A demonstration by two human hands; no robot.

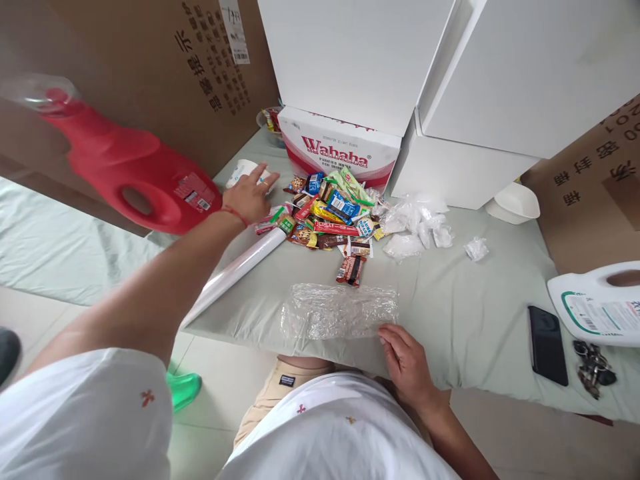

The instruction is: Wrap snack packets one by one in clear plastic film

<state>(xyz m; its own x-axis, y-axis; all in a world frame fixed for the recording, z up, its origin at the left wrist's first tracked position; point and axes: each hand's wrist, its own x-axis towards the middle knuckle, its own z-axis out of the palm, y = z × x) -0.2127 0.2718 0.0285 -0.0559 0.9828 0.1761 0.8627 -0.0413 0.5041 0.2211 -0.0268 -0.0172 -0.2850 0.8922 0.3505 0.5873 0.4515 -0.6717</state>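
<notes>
My left hand [246,199] stretches across to the white paper cup [241,170], fingers spread against its side; whether they grip the cup cannot be made out. Right beside that hand lies a heap of wrapped snacks [333,208], with one brown snack packet [351,270] at its near side. A crinkled sheet of clear plastic film [340,312] lies flat near the front edge. At its lower right corner, my right hand [407,357] pinches the film between thumb and forefinger. A long white roll of film [235,273] lies slanted beneath my left forearm.
Several crumpled clear plastic bundles [417,220] lie right of the snacks. A red jug [145,170] stands left, a white Wahaha box [340,143] behind. Rightward are a white bowl [514,203], a phone [547,345], keys [593,368] and a white jug [595,303].
</notes>
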